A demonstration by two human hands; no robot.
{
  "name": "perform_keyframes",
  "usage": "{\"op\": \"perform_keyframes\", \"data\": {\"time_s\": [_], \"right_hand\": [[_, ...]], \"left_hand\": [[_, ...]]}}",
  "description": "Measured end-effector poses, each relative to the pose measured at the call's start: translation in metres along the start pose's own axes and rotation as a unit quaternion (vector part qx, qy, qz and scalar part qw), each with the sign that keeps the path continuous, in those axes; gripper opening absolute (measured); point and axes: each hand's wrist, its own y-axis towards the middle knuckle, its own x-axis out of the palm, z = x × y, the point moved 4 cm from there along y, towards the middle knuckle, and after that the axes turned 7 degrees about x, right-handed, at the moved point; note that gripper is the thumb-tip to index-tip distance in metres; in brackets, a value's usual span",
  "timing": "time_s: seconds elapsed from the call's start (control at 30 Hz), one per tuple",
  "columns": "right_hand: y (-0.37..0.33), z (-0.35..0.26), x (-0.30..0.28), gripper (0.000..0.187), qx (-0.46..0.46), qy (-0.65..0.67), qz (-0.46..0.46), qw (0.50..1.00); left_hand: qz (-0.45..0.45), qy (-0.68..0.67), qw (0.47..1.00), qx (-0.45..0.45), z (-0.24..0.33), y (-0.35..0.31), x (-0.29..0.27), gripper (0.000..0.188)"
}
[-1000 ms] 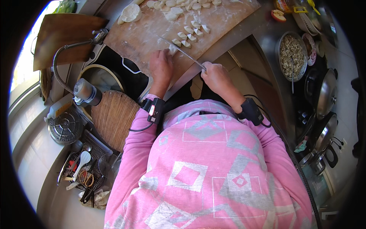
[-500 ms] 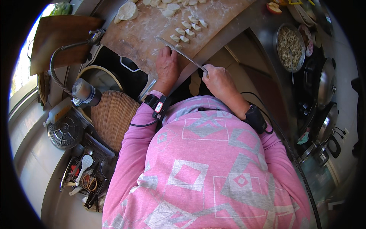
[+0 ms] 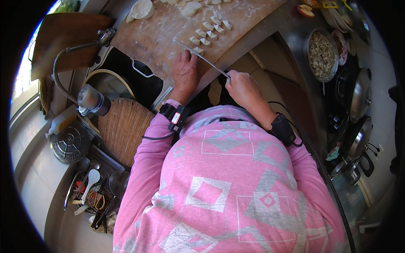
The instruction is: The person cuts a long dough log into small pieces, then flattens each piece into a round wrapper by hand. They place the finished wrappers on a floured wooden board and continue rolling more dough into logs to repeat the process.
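My right hand [image 3: 244, 89] is wrapped round the handle of a knife [image 3: 206, 60]. The long blade slants up and left across the floured wooden board [image 3: 147, 46], just beyond the fingertips of my left hand [image 3: 185, 74]. That hand is closed, its fingers bent down at the board's near edge against pale dough, most of which they hide. One small dough piece [image 3: 198, 50] lies right by the blade. Farther off, several cut dough pieces [image 3: 207, 33] sit in short rows. A larger round of dough [image 3: 142, 9] and more flat pieces lie along the board's far side.
To the right stands a metal bowl of chopped filling [image 3: 321, 50] with a spoon in it, near pans with lids [image 3: 360, 95]. At left are a sink with a hose tap [image 3: 63, 52], a round wooden lid [image 3: 124, 130] and a utensil rack [image 3: 90, 189].
The knife blade has tilted slightly and shows a thinner edge. Both hands stay almost in place, and the whole view has shifted a little.
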Motion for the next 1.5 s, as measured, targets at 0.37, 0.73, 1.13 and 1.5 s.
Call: {"op": "perform_keyframes", "data": {"time_s": [0.37,0.73,1.13,1.5], "right_hand": [[0.005,0.007,0.009,0.015,-0.032,0.055,0.027,0.998],[-0.008,-0.019,-0.002,0.016,-0.039,0.033,0.016,0.999],[0.017,-0.014,0.02,0.016,-0.011,0.021,0.003,1.0],[-0.006,-0.022,0.006,0.015,-0.053,0.039,0.036,0.997]], "left_hand": [[0.043,-0.043,0.995,-0.073,-0.021,-0.006,-0.007,0.021],[0.051,0.003,0.995,-0.088,-0.034,-0.003,-0.007,0.018],[0.029,-0.017,0.995,-0.091,-0.037,-0.004,-0.004,0.017],[0.056,-0.049,0.995,-0.071,-0.026,-0.025,-0.003,0.031]]}}
